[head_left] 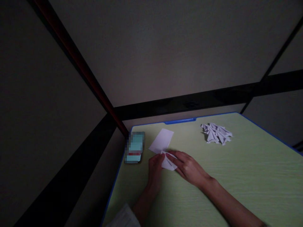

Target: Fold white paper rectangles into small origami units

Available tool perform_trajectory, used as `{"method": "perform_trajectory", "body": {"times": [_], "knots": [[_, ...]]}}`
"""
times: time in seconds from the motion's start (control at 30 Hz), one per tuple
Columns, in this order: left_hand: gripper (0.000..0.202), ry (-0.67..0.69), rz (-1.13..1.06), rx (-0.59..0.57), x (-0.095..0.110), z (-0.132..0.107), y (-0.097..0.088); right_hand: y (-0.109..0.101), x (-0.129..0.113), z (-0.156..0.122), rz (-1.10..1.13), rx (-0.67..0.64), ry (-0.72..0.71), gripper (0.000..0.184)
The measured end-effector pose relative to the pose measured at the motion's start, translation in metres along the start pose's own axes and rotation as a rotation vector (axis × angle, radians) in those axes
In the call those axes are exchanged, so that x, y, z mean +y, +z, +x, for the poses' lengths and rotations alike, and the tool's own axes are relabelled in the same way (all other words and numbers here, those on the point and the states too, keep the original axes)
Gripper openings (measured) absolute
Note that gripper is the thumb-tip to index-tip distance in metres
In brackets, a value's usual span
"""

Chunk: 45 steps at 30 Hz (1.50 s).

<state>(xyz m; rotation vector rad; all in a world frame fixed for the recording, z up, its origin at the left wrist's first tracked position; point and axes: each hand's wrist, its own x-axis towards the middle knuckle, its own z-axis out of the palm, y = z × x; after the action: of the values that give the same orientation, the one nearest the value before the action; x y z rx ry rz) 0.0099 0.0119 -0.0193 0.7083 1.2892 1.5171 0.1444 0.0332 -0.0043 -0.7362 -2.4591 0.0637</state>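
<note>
A small white piece of folded paper [169,163] is held between my two hands, low over the table. My left hand [155,165] pinches its left edge, thumb at the top corner. On the other side, my right hand [187,165] grips it with the thumb and fingers near the upper right edge. Just beyond my hands lies a flat white sheet of paper [162,139]. Farther right rests a cluster of folded paper pieces [216,133] with pointed, pleated shapes. The undersides of my fingers are partly hidden.
A phone [135,146] with a lit, blurred screen lies at the table's left edge. The pale green table [236,176] has a blue rim and a blue handle piece [180,121] at the back. Walls [165,56] with dark bands stand behind and to the left.
</note>
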Motion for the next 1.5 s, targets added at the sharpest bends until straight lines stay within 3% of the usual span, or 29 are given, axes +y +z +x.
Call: {"method": "perform_trajectory", "body": {"times": [0.07, 0.17, 0.3, 0.4, 0.57, 0.67, 0.83, 1.03, 1.5], "knots": [[0.027, 0.053, 0.088, -0.097, 0.002, 0.002, -0.001, -0.002, -0.001, 0.0, 0.085, -0.006, 0.017, 0.039], [0.029, 0.128, 0.176, -0.084, 0.007, 0.003, -0.001, -0.005, -0.002, -0.001, 0.329, 0.037, 0.077, 0.044], [0.031, 0.173, 0.253, -0.08, 0.011, -0.001, 0.001, -0.005, -0.001, 0.002, 0.769, 0.18, 0.395, 0.031], [0.029, 0.229, 0.289, -0.101, 0.013, -0.004, 0.003, 0.001, 0.001, 0.006, 1.016, 0.216, 0.618, 0.023], [0.016, 0.274, 0.251, -0.146, 0.015, -0.004, 0.004, 0.005, 0.001, 0.009, 1.192, 0.221, 0.747, 0.026], [0.029, 0.26, 0.225, -0.145, 0.014, -0.002, 0.003, 0.002, 0.001, 0.01, 1.219, 0.22, 0.785, 0.026], [0.015, 0.323, 0.347, -0.146, 0.013, 0.001, 0.0, -0.001, 0.002, 0.011, 1.177, 0.291, 0.864, 0.026], [0.017, 0.311, 0.429, -0.224, 0.011, -0.003, 0.003, 0.0, 0.003, 0.01, 1.111, 0.308, 0.936, 0.025], [0.015, 0.382, 0.76, -0.307, 0.01, -0.004, 0.003, 0.004, -0.002, 0.006, 0.684, 0.173, 0.646, 0.019]]}}
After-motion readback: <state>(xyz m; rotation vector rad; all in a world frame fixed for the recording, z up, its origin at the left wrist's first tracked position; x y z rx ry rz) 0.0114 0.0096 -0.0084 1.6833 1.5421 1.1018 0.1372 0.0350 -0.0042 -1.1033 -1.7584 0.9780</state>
